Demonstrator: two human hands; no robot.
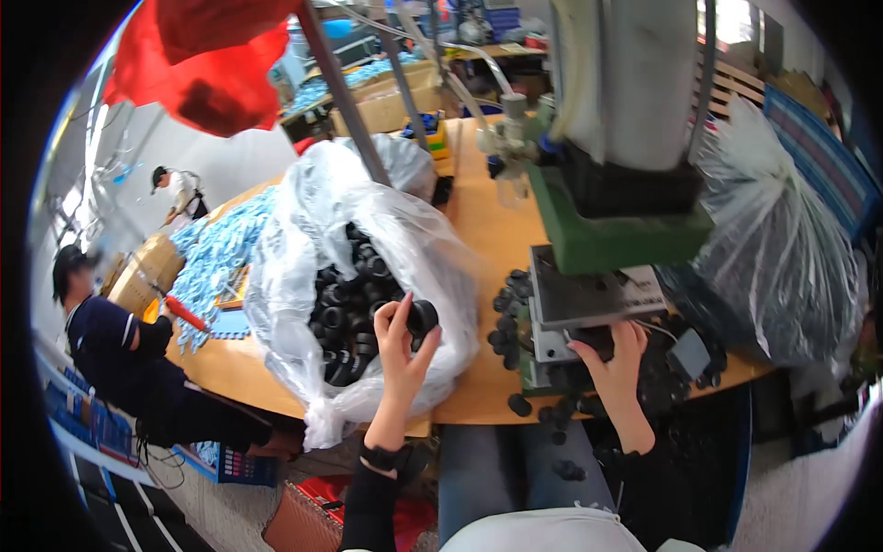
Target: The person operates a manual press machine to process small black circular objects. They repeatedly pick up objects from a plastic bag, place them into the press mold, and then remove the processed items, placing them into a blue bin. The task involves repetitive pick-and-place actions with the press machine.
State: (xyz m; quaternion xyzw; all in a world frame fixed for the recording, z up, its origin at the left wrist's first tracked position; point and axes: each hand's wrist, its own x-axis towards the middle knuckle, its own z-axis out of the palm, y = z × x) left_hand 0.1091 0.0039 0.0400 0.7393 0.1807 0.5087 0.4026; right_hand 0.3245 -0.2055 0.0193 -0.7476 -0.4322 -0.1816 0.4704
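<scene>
My left hand [395, 350] is closed on a black ring-shaped part [423, 317], pinched between thumb and fingers. It is held above the mouth of a clear plastic bag [299, 216] full of similar black parts [336, 317]. My right hand [621, 370] reaches in under the metal block [589, 296] of a green bench press [625, 237]. Its thumb and fingers close around a dark part [593, 342], whose shape is partly hidden by the block and the hand. Several small black pieces [503, 340] lie around the press base, and some hang over the table edge.
A tied clear bag [773, 239] of dark contents stands right of the press. Pale blue pieces [216, 244] are heaped on the wooden table [478, 391] at left. There a person [115, 340] holds a red-orange tool [187, 314]. Red cloth [212, 64] hangs at upper left.
</scene>
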